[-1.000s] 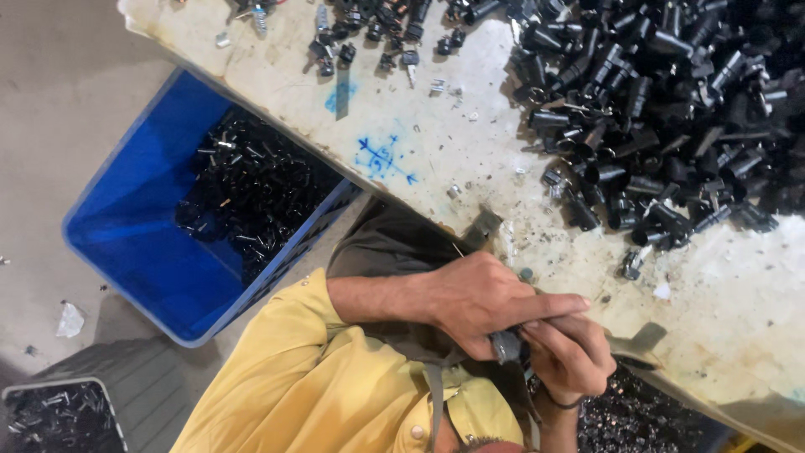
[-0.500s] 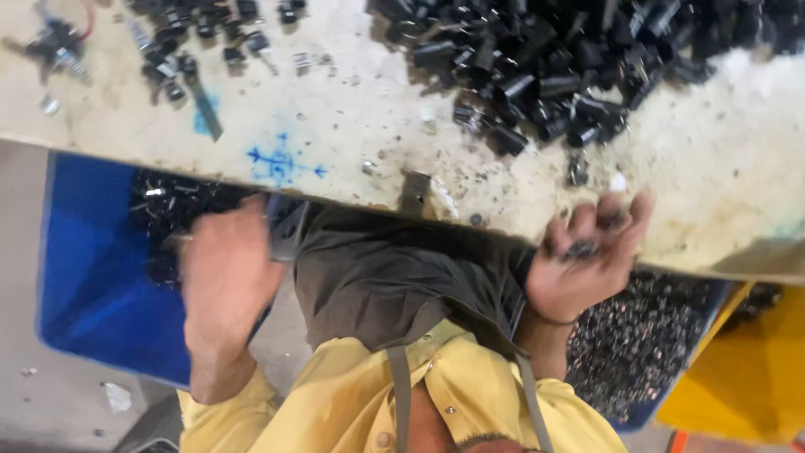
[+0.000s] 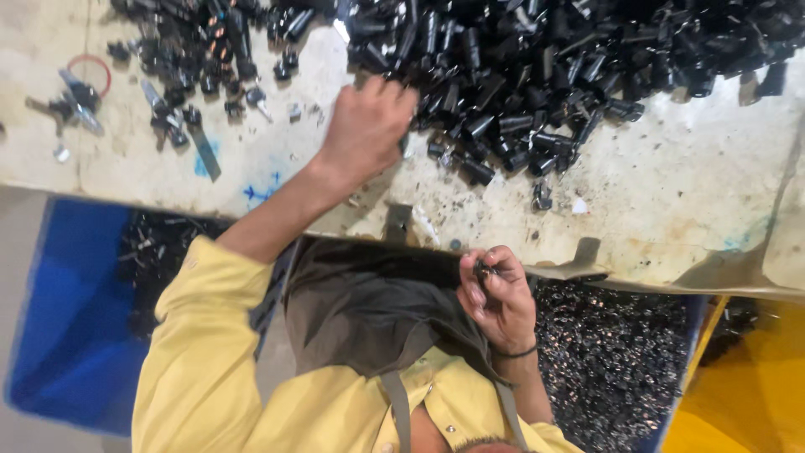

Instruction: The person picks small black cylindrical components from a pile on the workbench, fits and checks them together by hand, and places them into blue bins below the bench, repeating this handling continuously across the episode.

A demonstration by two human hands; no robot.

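My left hand [image 3: 365, 126] reaches out over the worn table [image 3: 688, 193], knuckles up. Its fingers curl into the near edge of a big pile of black cylindrical parts [image 3: 545, 75], and what they hold is hidden. My right hand [image 3: 499, 298] stays close to my body just below the table edge. It pinches a small black part [image 3: 482, 270] between thumb and fingertips. My sleeves are yellow, and a brown apron [image 3: 369, 310] covers my lap.
A blue bin [image 3: 67, 319] with dark parts sits under the table at left. A second bin of small metal pieces [image 3: 612, 361] sits at right, beside a yellow bin [image 3: 755, 386]. A smaller cluster of black parts [image 3: 193, 59] and a red-ringed piece [image 3: 88, 71] lie at far left.
My left hand has come up from over the blue bin and now reaches into the pile. My right hand has dropped from the table edge towards my lap, still holding a small part.
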